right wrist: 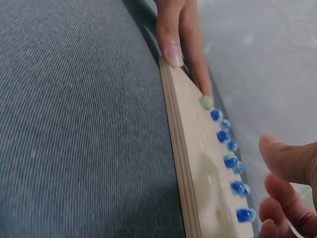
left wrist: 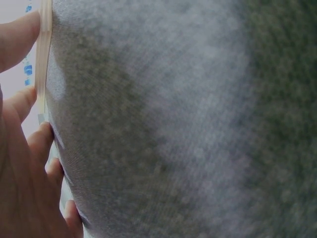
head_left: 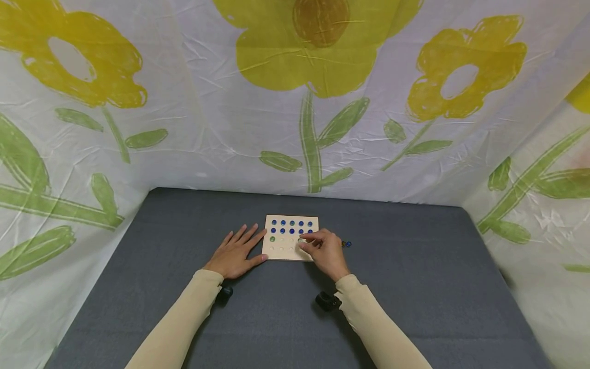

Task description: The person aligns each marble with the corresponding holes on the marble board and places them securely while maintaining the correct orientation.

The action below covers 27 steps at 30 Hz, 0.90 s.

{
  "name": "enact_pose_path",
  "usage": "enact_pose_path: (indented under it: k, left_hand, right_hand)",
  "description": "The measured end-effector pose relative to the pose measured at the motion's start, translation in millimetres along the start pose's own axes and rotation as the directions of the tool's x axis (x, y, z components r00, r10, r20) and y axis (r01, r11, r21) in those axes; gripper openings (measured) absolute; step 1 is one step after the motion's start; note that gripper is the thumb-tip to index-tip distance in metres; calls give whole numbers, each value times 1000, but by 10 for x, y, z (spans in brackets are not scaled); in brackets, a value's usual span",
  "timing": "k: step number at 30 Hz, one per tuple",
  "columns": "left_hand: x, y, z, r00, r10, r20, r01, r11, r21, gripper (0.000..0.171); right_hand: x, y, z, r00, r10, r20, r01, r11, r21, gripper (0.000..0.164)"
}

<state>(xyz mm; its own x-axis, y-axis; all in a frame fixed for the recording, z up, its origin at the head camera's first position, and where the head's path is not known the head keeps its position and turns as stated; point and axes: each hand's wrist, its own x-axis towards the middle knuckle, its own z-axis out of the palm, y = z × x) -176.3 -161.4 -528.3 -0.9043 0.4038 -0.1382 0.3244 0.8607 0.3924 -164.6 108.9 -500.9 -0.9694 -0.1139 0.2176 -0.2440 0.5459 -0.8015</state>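
Note:
A pale wooden board (head_left: 286, 254) with rows of round hollows lies on the table. Blue marbles (head_left: 292, 230) fill its two far rows, and a green marble (head_left: 272, 239) sits at the left end of the row nearer me. My left hand (head_left: 234, 256) is spread flat at the board's left side, thumb and forefinger touching its edge. Over the right part of the board, my right hand (head_left: 326, 253) pinches a small pale greenish marble (head_left: 300, 240) between thumb and forefinger, close above the hollows. The right wrist view shows my curled fingers (right wrist: 280, 191) beside the blue marbles.
A few loose marbles (head_left: 348, 244) lie on the table just right of my right hand, partly hidden by it. Dark grey cloth covers the table (head_left: 405, 287). Behind it hangs a white curtain (head_left: 203, 128) printed with yellow flowers.

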Motion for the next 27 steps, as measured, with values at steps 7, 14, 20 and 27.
enact_pose_path:
  k: [7,14,20,27]
  left_hand:
    - [-32,65,-74,1000,-17,18,17,1000,17,76]
    - [-34,65,-65,1000,-12,14,12,1000,11,76]
    - [-28,54,-59,1000,-5,11,5,1000,4,76]
    - [-37,43,-64,1000,-2,13,2,1000,0,76]
  right_hand:
    - [71,-46,132,1000,-25,19,25,1000,-5,15]
    - [126,-65,237,999,12,47,-11,1000,-13,14]
    - [160,-80,303,998,-2,56,3,1000,-15,15]
    - [191,-101,375,998,13,58,-9,998,-59,15]
